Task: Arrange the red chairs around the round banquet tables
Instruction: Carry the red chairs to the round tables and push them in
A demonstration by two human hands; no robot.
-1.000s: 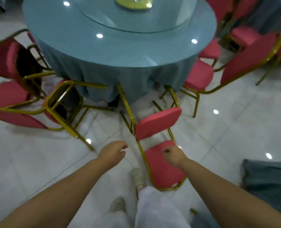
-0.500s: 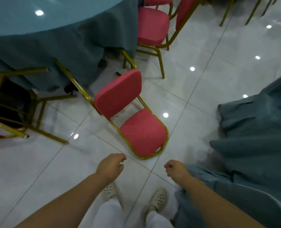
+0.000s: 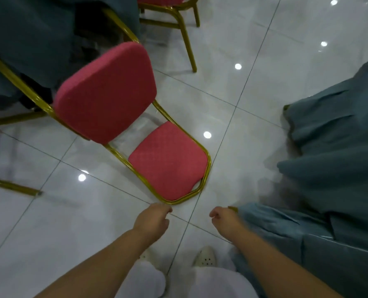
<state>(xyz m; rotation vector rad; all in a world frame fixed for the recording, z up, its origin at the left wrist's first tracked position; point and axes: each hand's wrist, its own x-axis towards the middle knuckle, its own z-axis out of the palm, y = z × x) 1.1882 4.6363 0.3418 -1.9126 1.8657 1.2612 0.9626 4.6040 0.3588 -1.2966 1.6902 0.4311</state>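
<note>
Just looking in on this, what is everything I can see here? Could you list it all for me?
tipped chair: one, red pads on a gold frame, lying on the floor mid-left, its backrest raised toward the camera
upright chair: one, red and gold, top centre, mostly cut off
gold chair frame: part of one, left edge
tablecloths: two, grey-blue, one top left, one on the right
floor: glossy white tiles, reflecting ceiling lights
shoes: two, white with holes, bottom centre
trousers: white, bottom centre
left hand: loosely curled, holds nothing, just short of the tipped chair
right hand: loosely curled, beside the right cloth
</note>
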